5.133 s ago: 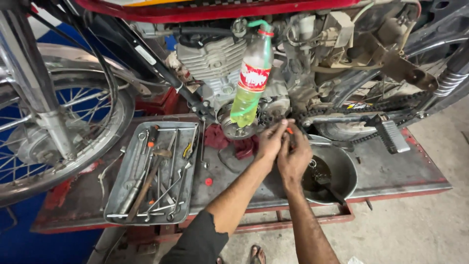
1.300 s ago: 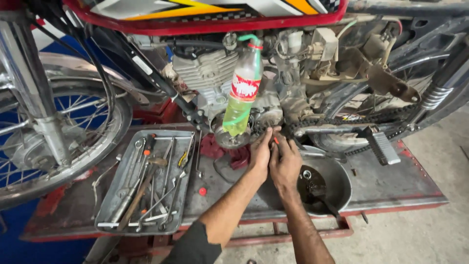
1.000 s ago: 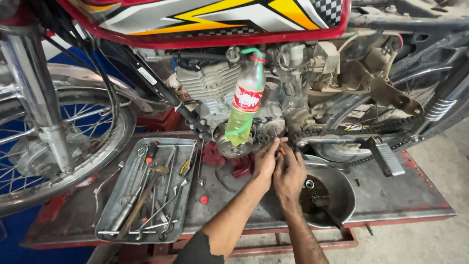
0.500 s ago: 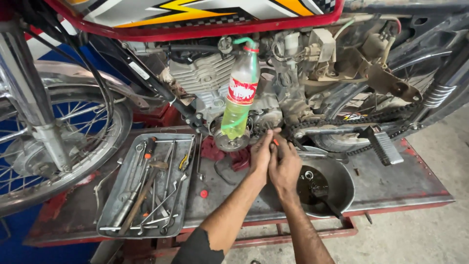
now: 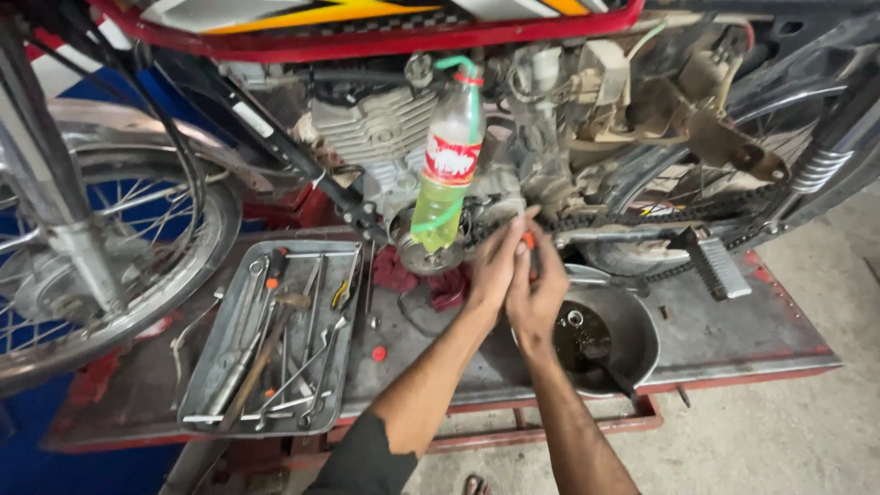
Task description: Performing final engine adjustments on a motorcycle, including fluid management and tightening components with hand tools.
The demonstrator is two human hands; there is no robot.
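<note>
A motorcycle engine sits above a metal work stand. My left hand and my right hand are pressed together just below the engine's side, fingers closed around a small tool with an orange-red handle. The tool's tip points up toward the engine and is hidden by my fingers. A clear plastic bottle with yellow-green liquid and a green tube hangs right of the cylinder, just left of my hands.
A grey tray of wrenches and screwdrivers lies at left. A round pan of dark oil sits under my right hand. A red rag, the front wheel, a footpeg and the chain surround the spot.
My hands have stayed at the same spot under the engine, shifting only slightly. The view has wobbled a little up and down.
</note>
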